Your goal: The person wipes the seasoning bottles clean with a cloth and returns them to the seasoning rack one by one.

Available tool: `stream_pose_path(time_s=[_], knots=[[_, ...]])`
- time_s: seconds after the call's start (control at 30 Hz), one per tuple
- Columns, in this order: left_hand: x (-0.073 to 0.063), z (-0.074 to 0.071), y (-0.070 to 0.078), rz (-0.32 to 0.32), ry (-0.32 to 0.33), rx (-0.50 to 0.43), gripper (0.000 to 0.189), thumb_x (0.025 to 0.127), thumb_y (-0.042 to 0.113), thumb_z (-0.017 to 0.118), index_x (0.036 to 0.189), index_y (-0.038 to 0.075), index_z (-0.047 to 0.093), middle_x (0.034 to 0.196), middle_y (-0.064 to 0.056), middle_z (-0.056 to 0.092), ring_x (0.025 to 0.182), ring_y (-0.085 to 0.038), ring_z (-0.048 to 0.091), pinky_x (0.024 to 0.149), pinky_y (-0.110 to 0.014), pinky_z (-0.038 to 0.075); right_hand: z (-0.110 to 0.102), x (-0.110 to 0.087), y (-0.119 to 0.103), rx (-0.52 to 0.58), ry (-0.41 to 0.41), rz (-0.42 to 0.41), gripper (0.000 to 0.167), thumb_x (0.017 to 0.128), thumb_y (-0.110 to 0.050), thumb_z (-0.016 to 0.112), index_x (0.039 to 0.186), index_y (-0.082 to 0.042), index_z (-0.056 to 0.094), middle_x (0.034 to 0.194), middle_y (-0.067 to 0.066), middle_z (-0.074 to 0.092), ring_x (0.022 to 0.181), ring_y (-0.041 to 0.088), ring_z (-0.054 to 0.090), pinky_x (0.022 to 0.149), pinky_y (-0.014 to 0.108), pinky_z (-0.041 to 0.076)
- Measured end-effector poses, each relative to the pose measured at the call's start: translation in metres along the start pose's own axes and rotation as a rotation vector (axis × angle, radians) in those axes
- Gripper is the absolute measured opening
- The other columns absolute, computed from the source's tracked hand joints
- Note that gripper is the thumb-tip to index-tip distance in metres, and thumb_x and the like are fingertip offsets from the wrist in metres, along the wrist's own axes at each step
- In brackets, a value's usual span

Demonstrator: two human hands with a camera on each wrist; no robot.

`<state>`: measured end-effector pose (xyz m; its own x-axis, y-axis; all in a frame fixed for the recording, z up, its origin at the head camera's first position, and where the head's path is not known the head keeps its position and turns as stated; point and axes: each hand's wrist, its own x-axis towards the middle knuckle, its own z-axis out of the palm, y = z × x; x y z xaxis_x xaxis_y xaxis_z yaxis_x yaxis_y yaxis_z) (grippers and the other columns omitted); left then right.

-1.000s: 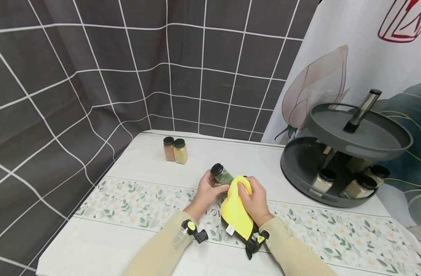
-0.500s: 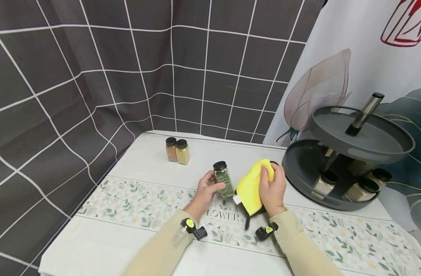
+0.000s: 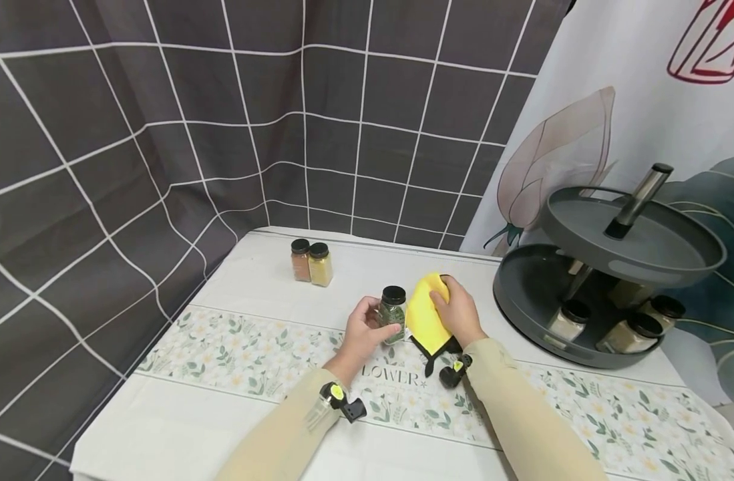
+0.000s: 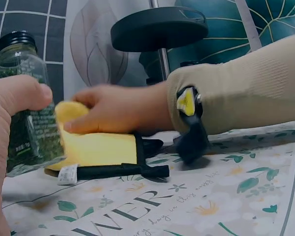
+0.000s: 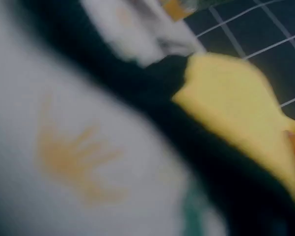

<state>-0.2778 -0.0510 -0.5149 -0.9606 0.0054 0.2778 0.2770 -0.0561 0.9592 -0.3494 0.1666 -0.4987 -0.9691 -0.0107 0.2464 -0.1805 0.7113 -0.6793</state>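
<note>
My left hand (image 3: 363, 334) grips a glass spice jar (image 3: 393, 315) of green dried herbs with a black lid, held nearly upright over the table. In the left wrist view the thumb lies across the front of this jar (image 4: 34, 123), partly hiding its label. Just to the right, my right hand (image 3: 457, 310) pinches a yellow cloth (image 3: 425, 314) with black edging and a white tag. The cloth is bunched up beside the jar; whether they touch I cannot tell. The right wrist view shows the cloth (image 5: 230, 103) large and blurred.
Two spice jars, one reddish (image 3: 300, 262) and one yellow (image 3: 320, 266), stand at the back left of the table. A grey two-tier turntable rack (image 3: 631, 234) stands at the right, with several black-lidded jars (image 3: 570, 321) on its lower tier. A dark checked curtain (image 3: 318, 133) hangs behind.
The green-herb jar has gone from tilted to upright in my left hand. My right hand drew the cloth off the jar to the right, then brought it back closer beside it.
</note>
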Motion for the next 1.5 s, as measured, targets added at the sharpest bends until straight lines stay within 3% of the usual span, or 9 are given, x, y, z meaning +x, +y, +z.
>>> stream_pose_path(time_s=[0.1,0.23,0.33,0.5,0.6,0.7,1.0,1.3,1.5], knots=[[0.0,0.001,0.0,0.037,0.024,0.099,0.049,0.073,0.0,0.086,0.114,0.003,0.059,0.099,0.0,0.054,0.09,-0.019,0.051,0.075,-0.021,0.047,0.003,0.0,0.003,-0.047,-0.019,0.016,0.051,0.102,-0.024,0.061,0.145,-0.001,0.046,0.138,0.026,0.055,0.122,0.042,0.055,0.102,0.056,0.048],[0.0,0.002,-0.001,0.118,0.058,0.247,0.047,0.073,0.007,0.088,0.111,0.008,0.06,0.103,-0.003,0.052,0.089,-0.014,0.049,0.075,-0.022,0.046,-0.002,-0.005,-0.009,-0.041,0.124,-0.083,0.049,0.099,-0.023,0.062,0.14,0.001,0.047,0.135,0.025,0.051,0.123,0.042,0.049,0.104,0.055,0.043],[0.0,0.003,-0.001,0.188,0.081,0.342,0.046,0.073,0.01,0.088,0.11,0.009,0.06,0.103,-0.005,0.05,0.088,-0.015,0.048,0.074,-0.024,0.047,-0.006,-0.014,-0.029,0.11,0.176,-0.202,0.049,0.097,-0.017,0.064,0.138,0.003,0.046,0.133,0.025,0.05,0.124,0.041,0.046,0.107,0.054,0.04],[0.001,0.004,-0.002,0.252,0.142,0.452,0.047,0.072,0.015,0.087,0.109,0.011,0.059,0.103,-0.004,0.049,0.088,-0.015,0.049,0.075,-0.027,0.048,-0.004,-0.034,-0.06,0.483,-0.144,-0.182,0.067,0.095,-0.014,0.068,0.149,0.001,0.031,0.138,0.026,0.049,0.127,0.042,0.05,0.11,0.053,0.043],[0.001,0.004,-0.002,0.265,0.167,0.495,0.047,0.071,0.015,0.086,0.109,0.011,0.059,0.104,-0.004,0.05,0.089,-0.015,0.05,0.077,-0.03,0.05,0.004,-0.043,-0.07,0.506,-0.307,-0.072,0.071,0.094,-0.018,0.07,0.15,0.0,0.029,0.135,0.025,0.051,0.124,0.04,0.055,0.106,0.052,0.048],[0.001,0.004,-0.003,0.268,0.162,0.523,0.048,0.071,0.015,0.087,0.11,0.011,0.058,0.105,-0.004,0.049,0.092,-0.016,0.05,0.079,-0.032,0.051,0.01,-0.048,-0.076,0.429,-0.32,-0.038,0.064,0.091,-0.021,0.073,0.142,0.002,0.041,0.125,0.021,0.059,0.114,0.033,0.061,0.097,0.046,0.053],[-0.001,0.003,-0.007,0.382,0.082,0.489,0.062,0.076,0.02,0.087,0.127,0.008,0.052,0.12,-0.01,0.049,0.1,-0.027,0.049,0.084,-0.039,0.049,-0.005,-0.047,-0.076,0.371,-0.133,-0.052,0.048,0.087,-0.015,0.076,0.129,0.0,0.057,0.112,0.019,0.066,0.104,0.032,0.066,0.087,0.041,0.06],[-0.005,0.003,-0.01,0.387,0.037,0.421,0.052,0.082,0.016,0.073,0.126,0.004,0.047,0.12,-0.012,0.047,0.102,-0.036,0.046,0.085,-0.045,0.047,-0.085,-0.006,-0.041,0.214,0.405,0.024,0.051,0.088,-0.015,0.071,0.129,0.004,0.049,0.119,0.022,0.057,0.105,0.033,0.06,0.09,0.042,0.052],[-0.006,0.004,-0.009,0.355,0.034,0.425,0.045,0.082,0.015,0.07,0.12,0.005,0.048,0.116,-0.01,0.048,0.104,-0.036,0.047,0.087,-0.042,0.046,-0.106,0.003,-0.004,0.067,0.56,0.12,0.051,0.088,-0.014,0.065,0.13,0.007,0.045,0.13,0.028,0.045,0.126,0.042,0.044,0.109,0.053,0.036]])
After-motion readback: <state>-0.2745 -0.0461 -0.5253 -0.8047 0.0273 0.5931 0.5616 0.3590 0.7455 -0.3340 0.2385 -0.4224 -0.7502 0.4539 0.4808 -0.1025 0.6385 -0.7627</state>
